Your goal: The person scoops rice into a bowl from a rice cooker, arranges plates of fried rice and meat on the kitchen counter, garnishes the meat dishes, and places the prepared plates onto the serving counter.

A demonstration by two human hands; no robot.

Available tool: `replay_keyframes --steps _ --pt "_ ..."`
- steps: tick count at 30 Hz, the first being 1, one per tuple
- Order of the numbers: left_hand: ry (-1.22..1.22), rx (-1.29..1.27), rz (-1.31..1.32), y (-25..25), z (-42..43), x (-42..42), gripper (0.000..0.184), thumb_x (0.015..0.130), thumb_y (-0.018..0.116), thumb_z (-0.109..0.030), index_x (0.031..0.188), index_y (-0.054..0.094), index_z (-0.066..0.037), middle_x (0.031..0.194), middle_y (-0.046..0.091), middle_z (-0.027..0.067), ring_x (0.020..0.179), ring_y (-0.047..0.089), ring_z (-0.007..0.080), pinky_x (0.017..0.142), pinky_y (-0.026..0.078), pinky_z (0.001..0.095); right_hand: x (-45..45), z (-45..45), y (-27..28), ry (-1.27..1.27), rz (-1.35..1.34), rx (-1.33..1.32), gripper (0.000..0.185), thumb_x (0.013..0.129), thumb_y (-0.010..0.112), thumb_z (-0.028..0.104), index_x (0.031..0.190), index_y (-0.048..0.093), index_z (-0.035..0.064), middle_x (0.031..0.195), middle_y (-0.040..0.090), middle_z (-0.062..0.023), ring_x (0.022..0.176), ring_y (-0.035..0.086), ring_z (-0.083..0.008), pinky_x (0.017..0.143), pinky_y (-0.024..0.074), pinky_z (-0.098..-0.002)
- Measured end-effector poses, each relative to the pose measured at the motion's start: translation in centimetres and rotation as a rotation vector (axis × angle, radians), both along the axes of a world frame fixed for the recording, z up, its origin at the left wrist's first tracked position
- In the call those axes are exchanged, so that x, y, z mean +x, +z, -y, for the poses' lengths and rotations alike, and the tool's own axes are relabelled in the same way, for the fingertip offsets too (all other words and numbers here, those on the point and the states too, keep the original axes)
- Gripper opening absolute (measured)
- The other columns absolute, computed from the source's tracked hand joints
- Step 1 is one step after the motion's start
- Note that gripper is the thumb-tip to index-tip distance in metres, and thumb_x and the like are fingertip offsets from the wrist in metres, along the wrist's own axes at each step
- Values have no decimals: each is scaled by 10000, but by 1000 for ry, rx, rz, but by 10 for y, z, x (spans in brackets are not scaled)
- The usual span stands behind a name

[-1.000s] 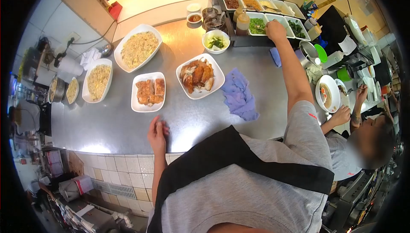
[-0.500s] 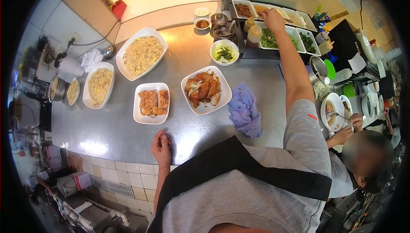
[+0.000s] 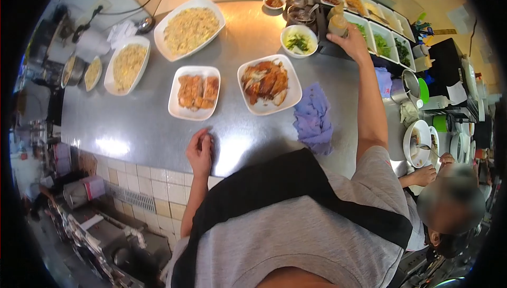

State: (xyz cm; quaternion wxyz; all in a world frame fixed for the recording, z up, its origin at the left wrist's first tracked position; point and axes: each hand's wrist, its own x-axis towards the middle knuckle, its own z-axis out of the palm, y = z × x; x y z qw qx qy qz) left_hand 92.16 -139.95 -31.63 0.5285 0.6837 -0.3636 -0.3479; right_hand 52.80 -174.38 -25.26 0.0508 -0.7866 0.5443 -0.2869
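Observation:
At the topping station, my right hand (image 3: 350, 42) is closed around a squeeze bottle (image 3: 338, 24) of brownish sauce. A second squeeze bottle (image 3: 336, 10) stands just behind it. My left hand (image 3: 200, 152) hovers by the front edge of the steel counter, its fingers loosely bent, slightly apart and holding nothing. Ahead of it sits a square white bowl of sliced, browned cutlet (image 3: 197, 92). To the right is a bowl of roasted chicken (image 3: 265, 81). A small bowl with greens (image 3: 299, 42) stands left of the bottles.
Fried rice fills a large bowl (image 3: 191, 28) and smaller dishes at left. A crumpled purple cloth (image 3: 313, 119) lies right of the chicken. Topping trays (image 3: 381, 40) line the back right. At far right, another person's hands (image 3: 424, 175) work over a white bowl (image 3: 416, 144).
My right hand has come back from the rear topping trays and taken hold of the squeeze bottle. The view has shifted, so the counter appears higher. My left hand keeps its loosely bent pose.

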Motion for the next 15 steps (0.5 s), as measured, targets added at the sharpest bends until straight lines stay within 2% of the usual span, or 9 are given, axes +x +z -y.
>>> replay_keyframes --steps 1,4,5,8,12,13,15 --pt "-6 -6 6 0 -1 0 199 884 560 -79 1060 613 -3 771 579 -1 604 490 40 509 380 175 8 2 -2 -56 55 26 568 699 733 383 1122 580 36 1045 620 -189 975 587 -336 851 451 -394" --pt "-24 -66 -47 -2 -2 0 199 883 559 -73 1061 613 -4 776 581 -2 605 491 43 512 382 176 24 -20 13 -75 266 -157 532 695 743 358 1092 591 38 1042 628 -170 974 598 -322 842 457 -394" --pt "-24 -67 -42 -2 -3 -1 197 885 558 -72 1062 613 -6 777 580 -3 603 491 44 514 381 175 26 -24 19 -84 336 -136 518 695 744 336 1099 584 54 1043 634 -151 968 608 -311 829 470 -384" --pt "-23 -83 -55 -4 -4 0 192 884 562 -73 1056 616 -6 777 583 -1 606 494 44 513 383 173 45 -40 51 -28 342 -149 519 704 732 336 1120 568 73 1045 635 -152 959 617 -303 822 480 -366" --pt "-27 -116 -60 -9 -4 2 187 886 564 -78 1051 621 -12 767 581 -5 605 497 42 511 384 172 81 -83 99 279 -234 -31 530 705 708 224 1185 514 107 1025 627 -190 910 619 -334 769 499 -393" --pt "-24 -112 -61 -7 -4 1 186 886 564 -80 1050 622 -14 764 581 -6 604 497 42 511 385 172 86 -90 98 313 -353 -37 513 675 711 172 1151 521 136 1008 614 -177 874 611 -347 730 496 -440" --pt "-28 -110 -64 -4 -5 2 185 887 563 -82 1049 623 -17 758 580 -8 603 497 41 509 385 172 97 -95 99 351 -612 49 470 677 711 176 1104 525 123 996 607 -155 850 617 -326 704 493 -445"
